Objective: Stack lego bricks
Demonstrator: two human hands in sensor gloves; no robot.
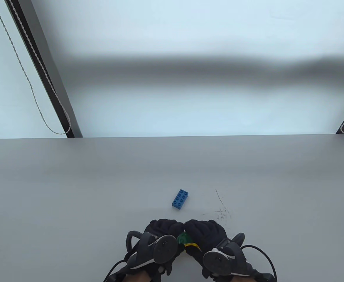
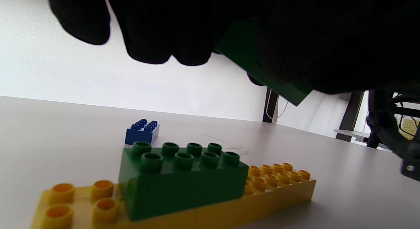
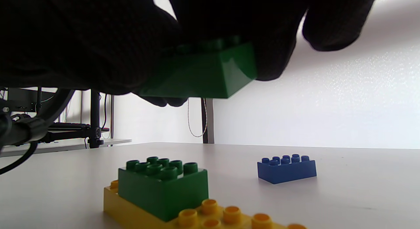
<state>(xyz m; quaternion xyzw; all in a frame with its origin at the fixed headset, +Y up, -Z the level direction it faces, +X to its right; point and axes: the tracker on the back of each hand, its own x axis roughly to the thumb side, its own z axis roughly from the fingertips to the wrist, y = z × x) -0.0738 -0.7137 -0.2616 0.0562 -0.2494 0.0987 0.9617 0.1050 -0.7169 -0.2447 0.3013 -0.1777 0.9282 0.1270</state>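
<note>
A long yellow brick lies on the table with a green brick pressed onto it; both also show in the right wrist view, yellow and green. My right hand grips a second green brick in the air above them. That held brick also shows in the left wrist view. My left hand is curled beside it, fingertips meeting the right hand's; its grip is hidden. A blue brick lies apart, just beyond the hands.
The grey table stretches away on all sides of the bricks. Fine scratch marks lie right of the blue brick. Dark frame posts and a cord stand behind the table's far edge.
</note>
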